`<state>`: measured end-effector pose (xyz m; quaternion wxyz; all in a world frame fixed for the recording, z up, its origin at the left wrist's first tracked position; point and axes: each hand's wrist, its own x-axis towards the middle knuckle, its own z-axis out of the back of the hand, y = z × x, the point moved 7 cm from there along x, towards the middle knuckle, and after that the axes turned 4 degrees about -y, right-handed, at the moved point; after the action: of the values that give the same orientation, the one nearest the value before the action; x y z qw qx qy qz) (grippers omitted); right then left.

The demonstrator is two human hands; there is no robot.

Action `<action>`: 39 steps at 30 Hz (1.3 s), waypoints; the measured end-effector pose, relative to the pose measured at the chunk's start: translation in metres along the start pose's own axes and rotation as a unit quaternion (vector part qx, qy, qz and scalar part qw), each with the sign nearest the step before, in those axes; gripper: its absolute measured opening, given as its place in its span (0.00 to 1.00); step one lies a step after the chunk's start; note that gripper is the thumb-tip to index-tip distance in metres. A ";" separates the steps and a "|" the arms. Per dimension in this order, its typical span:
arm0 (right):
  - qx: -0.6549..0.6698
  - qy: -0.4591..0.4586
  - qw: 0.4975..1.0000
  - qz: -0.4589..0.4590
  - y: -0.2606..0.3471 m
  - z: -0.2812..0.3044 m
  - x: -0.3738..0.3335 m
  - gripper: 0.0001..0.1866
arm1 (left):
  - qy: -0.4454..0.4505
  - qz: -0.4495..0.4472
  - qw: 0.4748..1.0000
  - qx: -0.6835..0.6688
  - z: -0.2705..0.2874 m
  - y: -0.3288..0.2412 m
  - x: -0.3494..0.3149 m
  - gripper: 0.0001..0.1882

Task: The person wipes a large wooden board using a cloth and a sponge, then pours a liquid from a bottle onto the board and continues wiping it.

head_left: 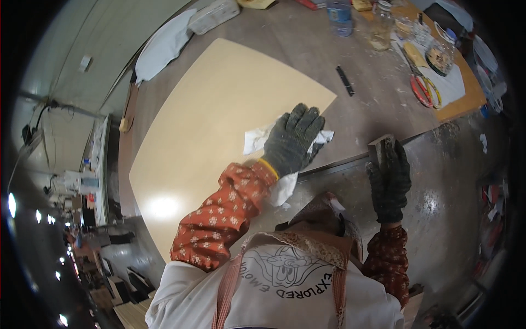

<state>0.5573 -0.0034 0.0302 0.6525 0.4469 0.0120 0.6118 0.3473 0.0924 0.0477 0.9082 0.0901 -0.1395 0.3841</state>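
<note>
My left hand [294, 137], in a dark grey knitted glove with a yellow cuff, presses a crumpled white cloth [253, 141] onto a large beige sheet [219, 101]. Bits of the cloth stick out on both sides of the hand and below the wrist. The sheet is smooth and lies slanted across the table, its lower left part reaching toward my arm. Beyond the table's front edge, my right hand [390, 186], gloved in dark grey, is closed around a grey-brown block [382, 149]. The block's far end shows above the fingers; the rest is covered.
A black marker-like stick [345, 80] lies right of the sheet on the brown table [307, 52]. Scissors [425, 90] with red and yellow handles, a glass jar [381, 27], a water bottle [339, 19] and a plastic container [440, 57] stand or lie at the far right. White cloth-like material [164, 44] lies far left.
</note>
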 end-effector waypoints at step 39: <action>0.085 0.227 0.963 0.117 0.056 -0.074 0.065 0.29 | 0.003 0.124 0.991 -0.043 0.007 0.026 0.000 0.29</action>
<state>0.4873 0.0834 0.0539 0.5158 0.3485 0.1597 0.7661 0.3270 0.1082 0.0554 0.8573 0.0316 -0.1630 0.4873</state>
